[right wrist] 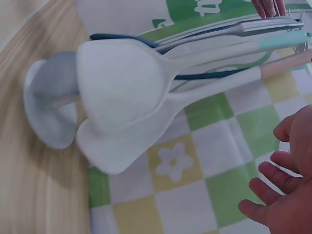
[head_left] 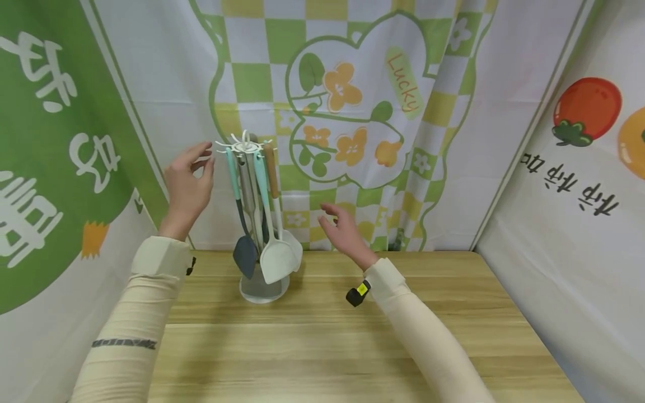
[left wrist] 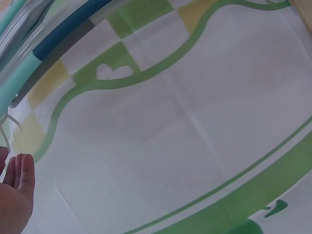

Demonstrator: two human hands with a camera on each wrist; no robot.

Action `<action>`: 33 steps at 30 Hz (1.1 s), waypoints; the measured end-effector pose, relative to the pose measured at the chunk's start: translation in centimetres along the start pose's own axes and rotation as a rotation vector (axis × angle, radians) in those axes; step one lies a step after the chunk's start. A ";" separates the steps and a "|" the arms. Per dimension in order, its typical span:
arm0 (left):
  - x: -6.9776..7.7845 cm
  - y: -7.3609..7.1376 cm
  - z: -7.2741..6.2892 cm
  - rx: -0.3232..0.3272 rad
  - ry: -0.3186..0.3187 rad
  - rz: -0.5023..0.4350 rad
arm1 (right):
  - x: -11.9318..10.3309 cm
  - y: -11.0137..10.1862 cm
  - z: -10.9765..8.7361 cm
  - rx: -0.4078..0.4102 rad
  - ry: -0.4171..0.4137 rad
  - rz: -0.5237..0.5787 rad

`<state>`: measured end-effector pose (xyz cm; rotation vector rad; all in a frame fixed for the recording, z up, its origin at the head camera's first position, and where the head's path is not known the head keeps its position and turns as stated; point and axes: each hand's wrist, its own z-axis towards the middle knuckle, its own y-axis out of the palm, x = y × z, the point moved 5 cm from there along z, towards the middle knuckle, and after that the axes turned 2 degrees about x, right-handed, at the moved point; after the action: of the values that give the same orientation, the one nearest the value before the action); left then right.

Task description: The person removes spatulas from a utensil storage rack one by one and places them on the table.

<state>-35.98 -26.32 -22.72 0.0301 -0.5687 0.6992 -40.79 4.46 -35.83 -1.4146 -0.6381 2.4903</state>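
A utensil rack with a white hooked top [head_left: 245, 146] and a round grey base [head_left: 264, 288] stands on the table, left of the middle. From it hang a dark spatula [head_left: 245, 256] with a turquoise handle, a white turner [head_left: 278, 260] with a turquoise handle, another white turner [right wrist: 109, 153] with a wooden handle, and grey-handled tools partly hidden behind. My left hand [head_left: 188, 182] is raised just left of the hooks, its fingers loosely bent and holding nothing; whether a fingertip touches a hook I cannot tell. Right of the rack, my right hand [head_left: 345, 232] hovers with fingers spread, apart from the utensils.
The wooden table [head_left: 342, 341] ends at a hanging checkered curtain [head_left: 332, 112] close behind the rack. Printed cloth walls rise at the left [head_left: 50, 123] and the right [head_left: 569, 246].
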 end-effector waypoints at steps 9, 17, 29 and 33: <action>0.5 0.7 0.8 -0.008 -0.011 -0.017 | -3.1 0.9 2.2 0.032 -0.098 0.153; 0.8 1.1 1.5 0.003 0.052 0.026 | -5.1 2.6 3.8 0.001 -0.172 0.225; 0.8 1.4 2.1 -0.034 0.156 0.137 | -7.7 4.9 6.0 0.039 -0.176 0.284; 0.7 1.5 2.3 -0.067 0.159 0.144 | -8.1 5.7 6.1 0.041 -0.170 0.307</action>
<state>-37.57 -25.21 -20.70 -0.1291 -0.4440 0.8146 -41.65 -5.31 -29.51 -1.3870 -0.4216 2.8671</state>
